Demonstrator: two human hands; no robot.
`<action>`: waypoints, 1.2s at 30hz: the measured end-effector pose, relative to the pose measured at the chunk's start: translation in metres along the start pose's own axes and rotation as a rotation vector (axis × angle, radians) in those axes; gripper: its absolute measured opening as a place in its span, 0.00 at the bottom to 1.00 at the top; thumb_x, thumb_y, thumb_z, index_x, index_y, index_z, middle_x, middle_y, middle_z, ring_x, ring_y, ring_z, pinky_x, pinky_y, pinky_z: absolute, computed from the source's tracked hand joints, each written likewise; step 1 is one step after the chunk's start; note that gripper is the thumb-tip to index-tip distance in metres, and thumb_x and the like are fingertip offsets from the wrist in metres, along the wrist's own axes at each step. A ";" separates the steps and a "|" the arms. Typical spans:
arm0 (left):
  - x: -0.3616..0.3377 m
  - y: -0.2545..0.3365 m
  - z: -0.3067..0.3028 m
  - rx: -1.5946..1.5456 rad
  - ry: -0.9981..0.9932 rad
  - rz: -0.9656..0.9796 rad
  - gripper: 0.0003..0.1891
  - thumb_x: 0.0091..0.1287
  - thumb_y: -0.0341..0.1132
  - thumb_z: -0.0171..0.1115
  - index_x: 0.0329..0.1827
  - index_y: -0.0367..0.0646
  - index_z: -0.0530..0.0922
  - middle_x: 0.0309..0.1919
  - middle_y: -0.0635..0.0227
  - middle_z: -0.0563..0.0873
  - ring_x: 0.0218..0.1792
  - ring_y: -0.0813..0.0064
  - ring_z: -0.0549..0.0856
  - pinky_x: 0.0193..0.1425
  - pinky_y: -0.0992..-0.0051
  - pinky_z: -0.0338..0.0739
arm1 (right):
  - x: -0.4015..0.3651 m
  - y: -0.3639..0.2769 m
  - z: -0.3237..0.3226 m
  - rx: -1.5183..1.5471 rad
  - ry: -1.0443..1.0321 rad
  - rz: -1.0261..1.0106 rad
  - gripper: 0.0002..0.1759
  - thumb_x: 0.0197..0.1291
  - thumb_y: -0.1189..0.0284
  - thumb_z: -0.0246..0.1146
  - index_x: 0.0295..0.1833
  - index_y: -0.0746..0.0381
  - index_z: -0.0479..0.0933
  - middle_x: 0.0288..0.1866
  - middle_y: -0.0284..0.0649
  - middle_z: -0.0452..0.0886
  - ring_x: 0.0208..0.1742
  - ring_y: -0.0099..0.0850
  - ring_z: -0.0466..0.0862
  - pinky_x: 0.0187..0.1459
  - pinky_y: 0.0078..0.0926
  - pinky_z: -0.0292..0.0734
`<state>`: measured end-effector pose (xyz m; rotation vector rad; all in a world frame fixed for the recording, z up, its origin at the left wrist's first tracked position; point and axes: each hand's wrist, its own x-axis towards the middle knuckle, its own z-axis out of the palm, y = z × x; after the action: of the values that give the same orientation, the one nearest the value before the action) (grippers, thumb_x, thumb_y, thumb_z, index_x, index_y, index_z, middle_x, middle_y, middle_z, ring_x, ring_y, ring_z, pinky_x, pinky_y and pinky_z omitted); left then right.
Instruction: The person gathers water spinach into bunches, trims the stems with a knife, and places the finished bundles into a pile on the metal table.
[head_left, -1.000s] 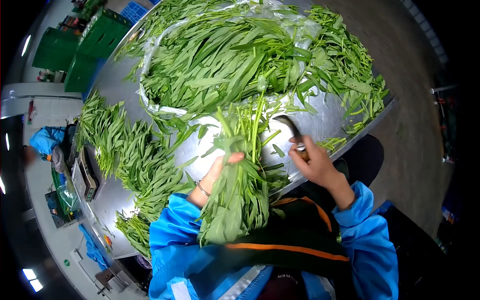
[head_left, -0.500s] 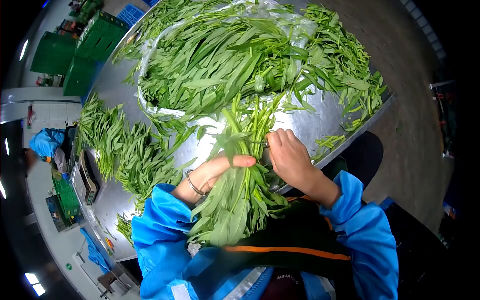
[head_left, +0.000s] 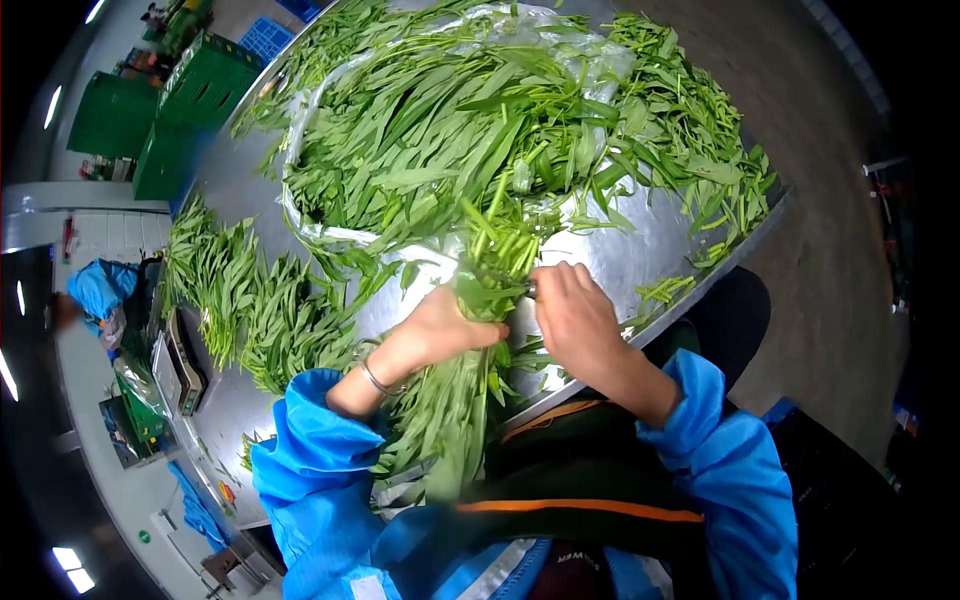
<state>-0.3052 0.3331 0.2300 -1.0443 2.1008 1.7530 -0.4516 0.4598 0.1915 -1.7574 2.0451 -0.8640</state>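
My left hand [head_left: 440,328] is wrapped round a bunch of leafy greens that look like water spinach [head_left: 440,420], its leaves hanging toward my lap. Pale green stems [head_left: 500,255] stick out above the fist, pointing away from me. Close beside those stems, my right hand [head_left: 580,318] is closed on a small dark and metal tool [head_left: 531,289], apparently a knife; most of it is hidden by the fingers and stems. Beyond both hands, a large heap of the same greens [head_left: 420,150] lies on a clear plastic bag [head_left: 292,190].
More greens lie along the right side [head_left: 690,150] of the metal table [head_left: 610,250], near cut stem pieces [head_left: 665,291]. Bunches [head_left: 270,310] sit at the left, beside a scale-like device [head_left: 185,365]. Green crates [head_left: 205,80] stand farther off. The table edge runs close to my body.
My left hand has shifted slightly up, gripping nearer the stem ends. The stems above it look shorter and more jumbled. The hanging leaves have swung a little left; my right hand has barely moved.
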 end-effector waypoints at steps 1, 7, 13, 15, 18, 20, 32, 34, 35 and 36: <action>0.002 0.006 0.003 0.060 0.021 0.003 0.21 0.49 0.37 0.68 0.46 0.37 0.78 0.37 0.56 0.84 0.38 0.70 0.82 0.46 0.74 0.75 | 0.003 -0.006 0.003 0.023 0.032 0.006 0.08 0.52 0.80 0.52 0.40 0.63 0.67 0.35 0.46 0.71 0.40 0.44 0.72 0.42 0.37 0.69; -0.017 0.004 -0.018 0.367 0.234 0.224 0.27 0.47 0.32 0.71 0.48 0.31 0.68 0.32 0.53 0.81 0.35 0.54 0.81 0.42 0.67 0.75 | -0.044 0.048 0.016 -0.023 -0.139 0.277 0.08 0.55 0.80 0.50 0.42 0.67 0.66 0.37 0.52 0.72 0.41 0.48 0.72 0.43 0.43 0.69; -0.014 -0.001 -0.008 1.063 0.555 0.407 0.12 0.47 0.24 0.55 0.35 0.37 0.66 0.26 0.59 0.75 0.30 0.58 0.78 0.33 0.64 0.74 | -0.014 -0.007 -0.009 0.265 0.149 0.200 0.15 0.56 0.76 0.58 0.47 0.69 0.65 0.40 0.56 0.73 0.42 0.51 0.73 0.43 0.43 0.69; -0.012 0.005 -0.006 1.105 0.605 0.477 0.10 0.48 0.24 0.54 0.34 0.37 0.67 0.26 0.59 0.74 0.29 0.59 0.78 0.32 0.64 0.73 | 0.001 -0.015 -0.003 0.224 0.120 0.112 0.13 0.57 0.77 0.55 0.46 0.69 0.65 0.39 0.55 0.73 0.42 0.52 0.73 0.43 0.42 0.69; -0.028 0.020 -0.025 1.061 0.713 0.520 0.10 0.51 0.24 0.52 0.38 0.37 0.70 0.27 0.60 0.75 0.30 0.59 0.78 0.32 0.66 0.73 | -0.039 0.052 0.052 0.111 -0.315 0.371 0.10 0.57 0.77 0.51 0.45 0.67 0.66 0.39 0.54 0.74 0.42 0.53 0.74 0.45 0.44 0.70; -0.046 0.034 -0.052 0.763 0.740 0.569 0.13 0.54 0.25 0.55 0.44 0.37 0.71 0.32 0.58 0.78 0.36 0.59 0.80 0.36 0.67 0.75 | -0.049 0.078 0.040 -0.008 -0.610 0.592 0.20 0.55 0.74 0.55 0.54 0.68 0.64 0.45 0.54 0.72 0.48 0.52 0.73 0.50 0.45 0.68; 0.020 0.008 -0.054 -1.481 0.019 1.095 0.28 0.48 0.39 0.61 0.55 0.43 0.68 0.36 0.65 0.71 0.32 0.69 0.74 0.47 0.61 0.75 | 0.088 0.013 -0.074 0.439 -0.703 -0.196 0.72 0.37 0.59 0.76 0.72 0.64 0.26 0.75 0.52 0.36 0.76 0.39 0.39 0.72 0.32 0.37; 0.026 0.016 -0.050 -1.448 0.141 1.134 0.28 0.49 0.39 0.61 0.55 0.42 0.68 0.37 0.63 0.72 0.34 0.67 0.76 0.47 0.60 0.75 | 0.080 -0.003 -0.065 0.892 -0.973 -0.067 0.75 0.34 0.58 0.78 0.72 0.65 0.24 0.75 0.51 0.36 0.75 0.39 0.40 0.72 0.33 0.39; 0.035 0.015 -0.049 -1.483 0.075 1.230 0.26 0.51 0.40 0.60 0.53 0.41 0.68 0.40 0.60 0.74 0.37 0.63 0.78 0.48 0.60 0.75 | 0.076 -0.006 -0.063 0.792 -0.828 -0.153 0.72 0.36 0.62 0.77 0.72 0.64 0.26 0.74 0.49 0.41 0.74 0.36 0.45 0.71 0.32 0.43; 0.042 0.013 -0.049 -1.449 -0.042 1.242 0.28 0.55 0.43 0.59 0.57 0.38 0.67 0.47 0.57 0.76 0.43 0.61 0.78 0.52 0.62 0.74 | 0.072 -0.009 -0.061 0.670 -0.676 -0.223 0.69 0.37 0.67 0.76 0.73 0.64 0.29 0.74 0.47 0.47 0.72 0.34 0.50 0.70 0.31 0.47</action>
<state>-0.3308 0.2727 0.2294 0.5479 1.0626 3.9229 -0.4948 0.4040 0.2547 -1.5875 0.9945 -0.7472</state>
